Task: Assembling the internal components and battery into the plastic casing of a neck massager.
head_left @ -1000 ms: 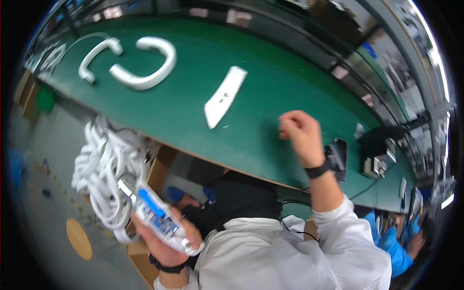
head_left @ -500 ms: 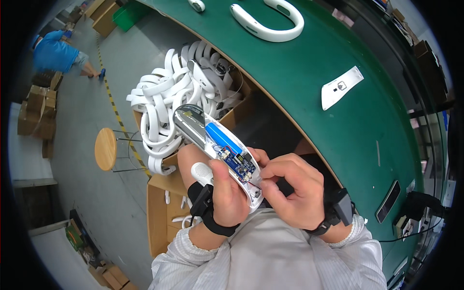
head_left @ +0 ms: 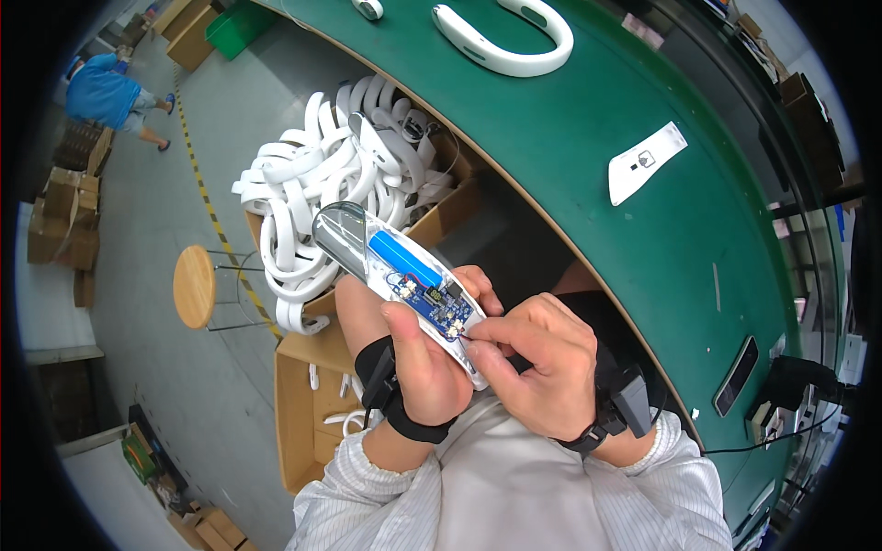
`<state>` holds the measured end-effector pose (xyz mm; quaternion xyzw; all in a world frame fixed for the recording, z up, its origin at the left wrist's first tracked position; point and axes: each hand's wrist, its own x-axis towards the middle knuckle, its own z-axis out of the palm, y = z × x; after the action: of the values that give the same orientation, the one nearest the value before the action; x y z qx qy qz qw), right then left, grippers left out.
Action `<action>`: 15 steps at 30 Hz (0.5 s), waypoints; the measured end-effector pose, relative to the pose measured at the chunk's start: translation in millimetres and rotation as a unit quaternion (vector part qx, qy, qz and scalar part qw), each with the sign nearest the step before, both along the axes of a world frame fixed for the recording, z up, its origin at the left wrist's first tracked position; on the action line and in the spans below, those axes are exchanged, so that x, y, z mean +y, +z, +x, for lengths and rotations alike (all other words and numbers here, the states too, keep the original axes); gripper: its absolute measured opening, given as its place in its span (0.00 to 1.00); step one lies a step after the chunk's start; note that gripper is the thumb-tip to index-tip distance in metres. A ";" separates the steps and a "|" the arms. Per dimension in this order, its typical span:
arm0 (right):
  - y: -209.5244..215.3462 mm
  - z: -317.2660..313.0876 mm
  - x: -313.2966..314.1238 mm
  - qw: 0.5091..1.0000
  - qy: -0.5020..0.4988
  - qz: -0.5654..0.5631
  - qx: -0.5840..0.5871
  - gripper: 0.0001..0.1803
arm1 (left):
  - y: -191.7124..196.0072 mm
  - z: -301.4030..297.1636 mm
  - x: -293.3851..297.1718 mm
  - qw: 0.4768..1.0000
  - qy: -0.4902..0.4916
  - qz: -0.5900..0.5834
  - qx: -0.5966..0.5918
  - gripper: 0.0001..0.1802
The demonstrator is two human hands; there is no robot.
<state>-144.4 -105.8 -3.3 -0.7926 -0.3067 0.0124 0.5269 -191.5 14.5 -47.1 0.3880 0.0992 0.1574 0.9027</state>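
Observation:
My left hand [head_left: 427, 372] holds an opened white neck fan section [head_left: 470, 365] from below, thumb along its near side and fingertips showing past the far side. Inside the shell lie a blue cylindrical battery [head_left: 404, 258] and a blue circuit board [head_left: 441, 310] with small white connectors and thin wires. A clear, glossy cover [head_left: 342, 234] forms its far left end. My right hand [head_left: 542, 363] pinches thumb and forefinger together at the board's lower right end, beside a white connector. What sits between those fingertips is too small to make out.
A carton heaped with white neck fan pieces [head_left: 299, 174] stands left of the green table [head_left: 588, 110]. Below it is another carton [head_left: 296, 432] with a few white parts. On the table lie a curved neck fan [head_left: 514, 62], a white plate [head_left: 646, 163] and a phone [head_left: 737, 376].
The opened neck fan section and both hands have shifted slightly left. My right fingertips have come closer to the board's connector. A person in blue in the background has changed stance.

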 end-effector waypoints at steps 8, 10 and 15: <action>-0.7 -7.6 2.9 0.971 -0.018 0.025 0.238 0.12 | -13.1 1.5 -6.5 0.997 0.062 0.041 0.012 0.46; -4.1 -7.7 0.9 0.947 -0.004 0.046 0.316 0.12 | -16.6 0.5 -6.8 0.994 0.083 0.065 0.012 0.46; -13.0 -13.1 -0.8 0.867 -0.003 0.160 0.472 0.11 | -17.2 -0.1 -6.7 0.988 0.086 0.124 0.022 0.47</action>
<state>-157.5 -106.7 -16.4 -0.5982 -0.0172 0.3341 0.7282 -191.7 7.8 -64.3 0.4904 0.1322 0.2368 0.8282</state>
